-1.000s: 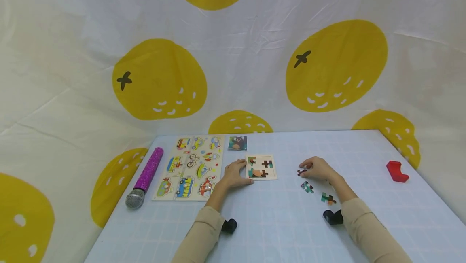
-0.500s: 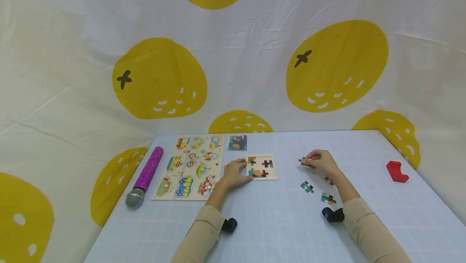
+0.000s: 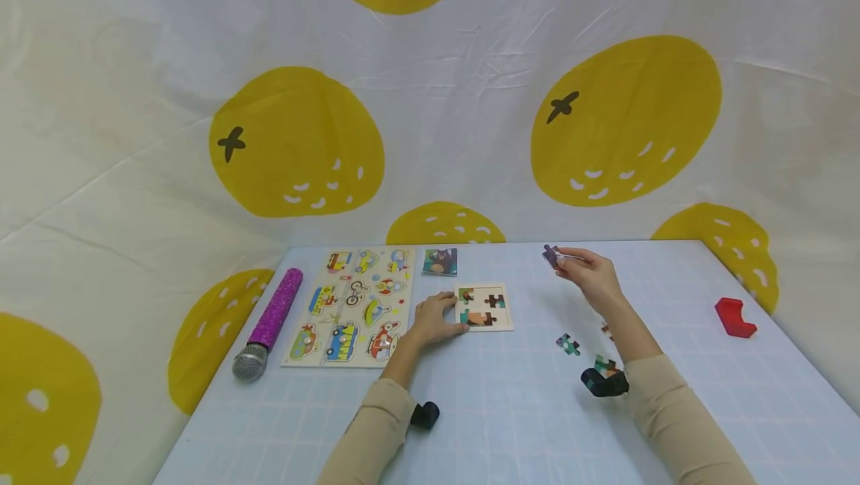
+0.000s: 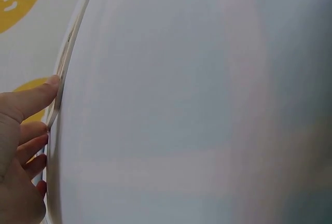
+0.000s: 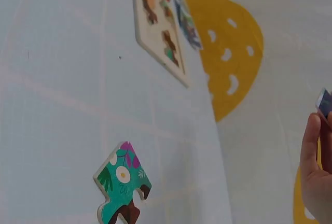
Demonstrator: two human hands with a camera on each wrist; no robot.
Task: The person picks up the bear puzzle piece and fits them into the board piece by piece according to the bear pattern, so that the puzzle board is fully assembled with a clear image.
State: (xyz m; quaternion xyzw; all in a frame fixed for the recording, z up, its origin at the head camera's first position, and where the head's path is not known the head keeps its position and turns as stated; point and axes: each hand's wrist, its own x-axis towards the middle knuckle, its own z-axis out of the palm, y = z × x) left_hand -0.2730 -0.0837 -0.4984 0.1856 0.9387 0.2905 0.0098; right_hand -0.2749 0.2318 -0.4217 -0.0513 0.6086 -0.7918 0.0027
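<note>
In the head view my left hand (image 3: 433, 320) holds the lower-left corner of a small wooden puzzle board (image 3: 509, 310), which lies on the table with a few pieces in it. The left wrist view shows the thumb (image 4: 39, 98) and fingers at the puzzle board's edge (image 4: 72, 42). Raised above the table to the right, my right hand (image 3: 591, 276) pinches a dark purple jigsaw piece (image 3: 551, 256) between thumb and fingers. Below that hand lie a teal jigsaw piece (image 3: 567, 344), a green and orange one (image 3: 605, 364) partly covered by the wrist camera, and one half hidden by the forearm.
A picture card of a bear (image 3: 440, 262) lies behind the board. Further left are a large vehicle peg puzzle (image 3: 368, 306) and a glittery purple microphone (image 3: 275, 313). At the far right sits a red notched block (image 3: 735, 318). A printed cloth (image 3: 484, 97) hangs behind the table.
My right hand has picked up the jigsaw piece and lifted it well off the table, turning it upright. The left hand stays at the puzzle board.
</note>
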